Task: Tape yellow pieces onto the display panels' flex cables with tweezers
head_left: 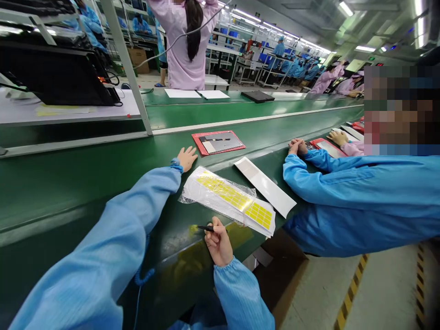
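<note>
The right hand (218,244) gripped tweezers (205,228). The open left hand (187,158) rested on the belt (68,192) beside yellow labels (223,192).

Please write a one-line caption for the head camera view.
Right hand grips black tweezers near yellow label sheets on a green assembly line; left hand rests on it.

Nothing legible from your view. Yellow label sheet (225,192) in the plastic bag: small squares, no print you can make out. Red tray (218,142) across the belt: any marking too small to tell. White paper (180,93) on the far desk: no writing resolves. Green sign (370,58) on the far wall: lit, too small to read.
</note>
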A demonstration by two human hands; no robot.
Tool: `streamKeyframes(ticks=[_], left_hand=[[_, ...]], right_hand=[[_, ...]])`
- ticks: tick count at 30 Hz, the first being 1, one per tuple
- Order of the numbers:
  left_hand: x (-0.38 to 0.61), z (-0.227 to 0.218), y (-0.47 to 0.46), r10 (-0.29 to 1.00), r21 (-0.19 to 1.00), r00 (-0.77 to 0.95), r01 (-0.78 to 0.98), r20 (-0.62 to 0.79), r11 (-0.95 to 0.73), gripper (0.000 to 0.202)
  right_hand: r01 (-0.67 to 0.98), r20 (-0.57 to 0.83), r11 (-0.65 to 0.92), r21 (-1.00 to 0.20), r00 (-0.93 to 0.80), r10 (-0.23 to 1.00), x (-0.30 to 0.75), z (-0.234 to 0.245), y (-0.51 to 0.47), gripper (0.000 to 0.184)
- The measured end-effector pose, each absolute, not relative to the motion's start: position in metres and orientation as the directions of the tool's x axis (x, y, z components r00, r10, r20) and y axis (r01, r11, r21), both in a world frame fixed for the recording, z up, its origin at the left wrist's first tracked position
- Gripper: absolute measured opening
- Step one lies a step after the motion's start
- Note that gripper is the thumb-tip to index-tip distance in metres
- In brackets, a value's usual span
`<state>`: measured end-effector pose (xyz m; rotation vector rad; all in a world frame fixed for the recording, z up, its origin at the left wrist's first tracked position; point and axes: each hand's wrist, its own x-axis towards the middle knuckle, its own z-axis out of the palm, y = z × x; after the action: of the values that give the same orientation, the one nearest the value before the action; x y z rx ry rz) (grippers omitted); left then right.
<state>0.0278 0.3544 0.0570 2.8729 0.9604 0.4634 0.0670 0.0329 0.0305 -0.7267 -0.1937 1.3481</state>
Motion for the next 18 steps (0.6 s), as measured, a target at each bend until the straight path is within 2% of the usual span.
streamKeyframes(ticks=[4, 9, 12, 15, 18], left_hand=[[0.054, 0.036, 0.376, 0.513, 0.108, 0.818, 0.503, 0.260, -0.857, 0.037], [0.030, 0.041, 0.397, 0.433, 0.050, 0.867, 0.435, 0.244, -0.899, 0.026], [-0.013, 0.053, 0.405, 0.443, 0.030, 0.862, 0.450, 0.247, -0.892, 0.020], [-0.075, 0.068, 0.402, 0.490, 0.016, 0.830, 0.505, 0.265, -0.863, 0.038], [-0.144, 0.080, 0.378, 0.555, -0.004, 0.773, 0.584, 0.306, -0.812, 0.044]], right_hand=[[-0.821, -0.275, 0.048, -0.569, 0.245, 0.930, 0.067, 0.032, 0.033, 0.040], [-0.816, -0.268, 0.041, -0.576, 0.236, 0.934, 0.069, 0.032, 0.035, 0.042], [-0.814, -0.266, 0.028, -0.581, 0.222, 0.938, 0.070, 0.033, 0.035, 0.042], [-0.823, -0.268, 0.020, -0.568, 0.208, 0.941, 0.071, 0.034, 0.035, 0.043], [-0.839, -0.277, 0.016, -0.543, 0.197, 0.940, 0.073, 0.035, 0.036, 0.044]])
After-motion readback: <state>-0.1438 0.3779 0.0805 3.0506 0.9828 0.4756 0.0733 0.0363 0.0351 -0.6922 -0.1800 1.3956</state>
